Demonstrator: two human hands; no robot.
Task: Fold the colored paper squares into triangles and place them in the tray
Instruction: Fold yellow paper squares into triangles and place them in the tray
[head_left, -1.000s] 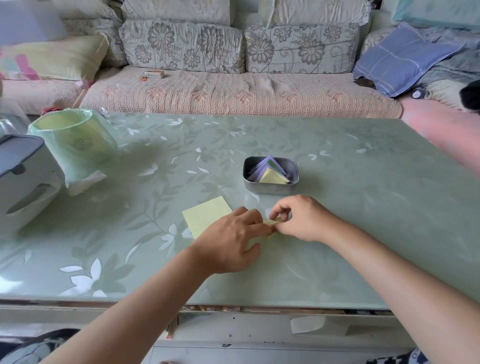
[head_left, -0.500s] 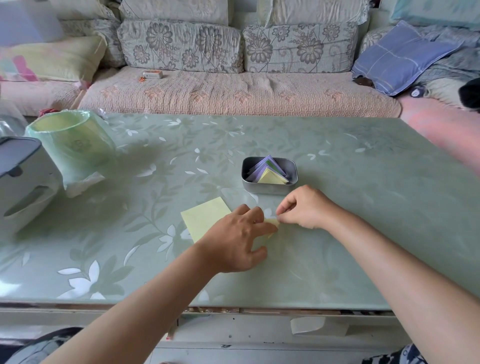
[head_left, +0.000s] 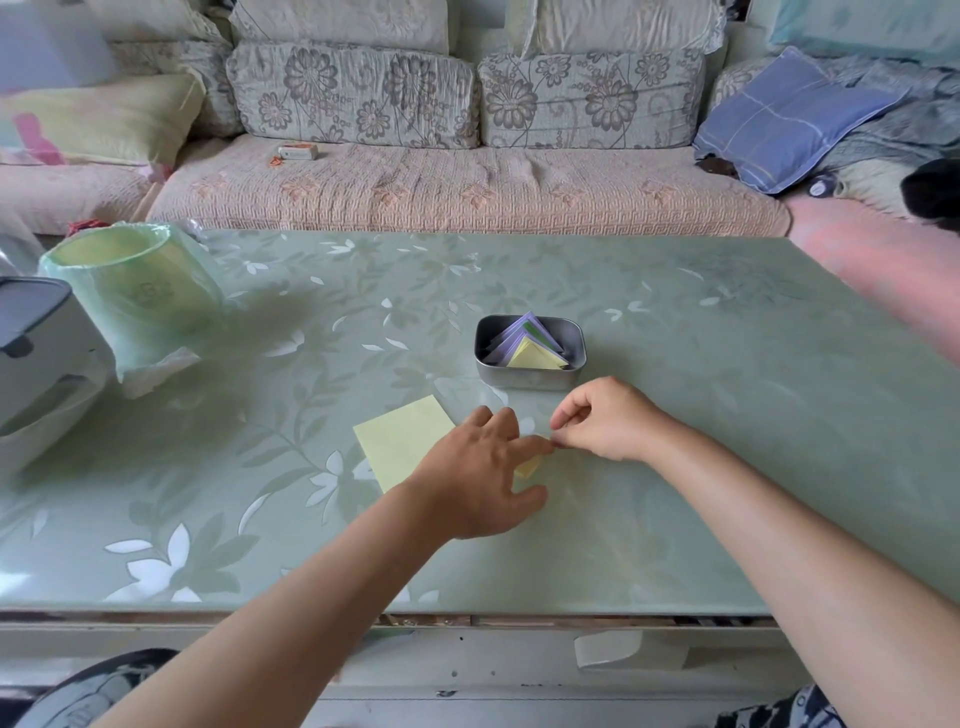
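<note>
Since a second ago the right hand (head_left: 608, 421) has moved slightly toward the metal tray (head_left: 530, 380), and the left hand (head_left: 475, 467) has spread wider. Left of the left hand, partly under it, the yellow paper square (head_left: 402, 441) lies flat on the desk (head_left: 727, 415), turned slantwise, one corner pointing away; it has no long axis. This hand presses flat, fingers straight. The right hand is curled, thumb meeting forefinger; whether it pinches paper I cannot tell. Better to match the corners exactly before creasing.
</note>
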